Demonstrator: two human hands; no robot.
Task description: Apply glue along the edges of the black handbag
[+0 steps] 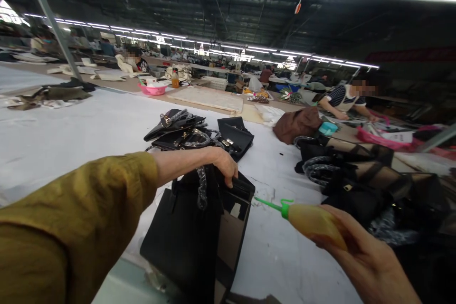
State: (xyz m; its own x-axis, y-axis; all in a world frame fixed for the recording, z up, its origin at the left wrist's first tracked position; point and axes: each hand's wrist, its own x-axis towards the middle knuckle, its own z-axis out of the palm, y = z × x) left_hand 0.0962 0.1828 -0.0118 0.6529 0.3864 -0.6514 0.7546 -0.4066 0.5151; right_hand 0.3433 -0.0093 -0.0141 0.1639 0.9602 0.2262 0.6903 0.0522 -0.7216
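Note:
In front of me a black handbag (185, 242) lies on the white-covered table (278, 266), its tan lining showing on the right side. My left hand (223, 164) reaches across and grips the bag's upper edge, fingers bent over it. A plastic-wrapped handle (202, 187) rises beside that wrist. My right hand (359, 242) is wrapped round a yellowish squeeze bottle (315, 221) with a green nozzle. The nozzle points left, its tip close to the bag's right edge; whether it touches I cannot tell.
Several black handbags (178, 133) are heaped beyond my left hand. More bags (342, 166) pile up on the right, near a brown cloth (299, 123). A pink basin (153, 88) and a bottle (175, 78) stand farther back. A co-worker (347, 99) works at the right.

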